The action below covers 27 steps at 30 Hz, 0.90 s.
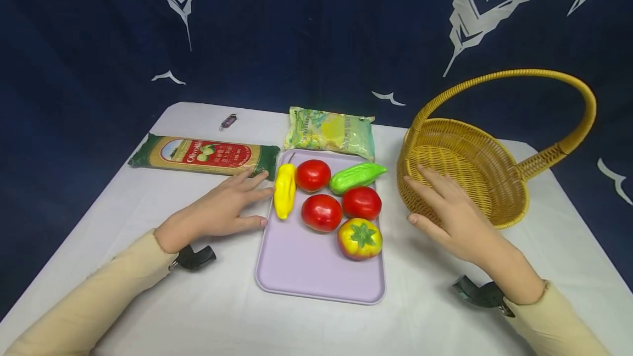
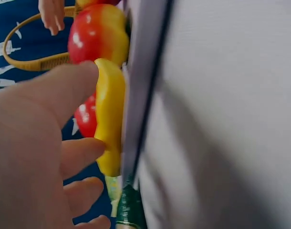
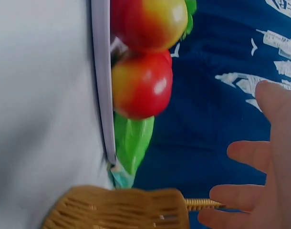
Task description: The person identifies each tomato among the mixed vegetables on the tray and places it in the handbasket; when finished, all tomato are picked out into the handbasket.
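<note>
My left hand (image 1: 222, 207), fingers spread, hovers at the left edge of a lilac tray (image 1: 316, 276). Its fingertips are close beside a yellow pepper (image 1: 284, 191); the left wrist view shows thumb and fingers overlapping that pepper (image 2: 111, 114). On the tray lie three red tomatoes (image 1: 321, 213), a green pepper-like vegetable (image 1: 357, 178) and a yellow-red tomato (image 1: 360, 239) with a green leafy top. My right hand (image 1: 455, 216), fingers spread and nothing held, is in front of a wicker basket (image 1: 504, 196) and overlaps its near left side.
A long pack of pasta (image 1: 207, 155) lies left of the tray, near my left fingertips. Behind the tray is a green-yellow packet (image 1: 330, 132). One small dark wrapped candy (image 1: 228, 121) sits at the back left. The basket's tall handle (image 1: 534, 73) arches upward; a dark blue patterned curtain (image 1: 316, 32) hangs behind.
</note>
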Motion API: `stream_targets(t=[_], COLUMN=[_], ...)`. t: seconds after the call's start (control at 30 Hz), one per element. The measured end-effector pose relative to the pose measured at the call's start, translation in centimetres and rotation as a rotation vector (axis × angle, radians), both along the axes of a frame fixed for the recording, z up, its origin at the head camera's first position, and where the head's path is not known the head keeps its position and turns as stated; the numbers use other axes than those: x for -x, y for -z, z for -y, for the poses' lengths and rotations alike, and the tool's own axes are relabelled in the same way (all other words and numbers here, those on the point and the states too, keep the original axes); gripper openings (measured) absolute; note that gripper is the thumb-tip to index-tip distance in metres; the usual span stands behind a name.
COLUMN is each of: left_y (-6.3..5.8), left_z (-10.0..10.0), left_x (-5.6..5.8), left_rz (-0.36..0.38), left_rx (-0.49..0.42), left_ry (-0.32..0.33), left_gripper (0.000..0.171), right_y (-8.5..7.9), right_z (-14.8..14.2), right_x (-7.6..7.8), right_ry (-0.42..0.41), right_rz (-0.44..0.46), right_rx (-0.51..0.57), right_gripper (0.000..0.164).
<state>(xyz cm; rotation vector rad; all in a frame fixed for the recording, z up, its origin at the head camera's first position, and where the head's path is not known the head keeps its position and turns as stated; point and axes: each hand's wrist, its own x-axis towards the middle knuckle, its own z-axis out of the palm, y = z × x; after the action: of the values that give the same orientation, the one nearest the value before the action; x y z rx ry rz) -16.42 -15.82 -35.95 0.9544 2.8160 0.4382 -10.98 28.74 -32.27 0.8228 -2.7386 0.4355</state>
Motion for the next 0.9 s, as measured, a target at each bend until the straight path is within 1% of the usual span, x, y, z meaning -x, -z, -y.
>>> stream_targets(t=[0.1, 0.23, 0.33, 0.43, 0.57, 0.73, 0.9], left_y=[0.6, 1.3, 1.8, 2.2, 2.3, 2.2, 2.4], left_z=[0.0, 0.2, 0.4, 0.4, 0.2, -0.3, -0.6], left_x=[-0.2, -0.2, -0.2, -0.1, 0.1, 0.3, 0.5], left_rz=[0.030, 0.064, 0.078, 0.072, 0.057, 0.065, 0.074], left_rx=[-0.027, -0.052, -0.070, -0.087, -0.102, -0.115, -0.126], left_ry=[0.015, 0.015, 0.014, 0.017, 0.028, 0.042, 0.036], left_gripper=[0.076, 0.083, 0.084, 0.081, 0.077, 0.075, 0.074], right_y=[0.4, 0.9, 1.2, 1.5, 2.0, 2.7, 3.1], right_z=[0.6, 1.2, 1.7, 2.3, 2.9, 3.6, 4.0], right_x=[-0.1, -0.2, -0.2, -0.1, 0.0, -0.2, -0.6], right_ry=[-0.033, -0.077, -0.102, -0.117, -0.143, -0.178, -0.176], right_rz=[0.006, 0.008, 0.014, 0.040, 0.072, 0.096, 0.100], right_rx=[0.000, -0.006, 0.001, 0.010, 0.019, 0.035, 0.047], right_gripper=[0.068, 0.075, 0.076, 0.076, 0.076, 0.076, 0.074])
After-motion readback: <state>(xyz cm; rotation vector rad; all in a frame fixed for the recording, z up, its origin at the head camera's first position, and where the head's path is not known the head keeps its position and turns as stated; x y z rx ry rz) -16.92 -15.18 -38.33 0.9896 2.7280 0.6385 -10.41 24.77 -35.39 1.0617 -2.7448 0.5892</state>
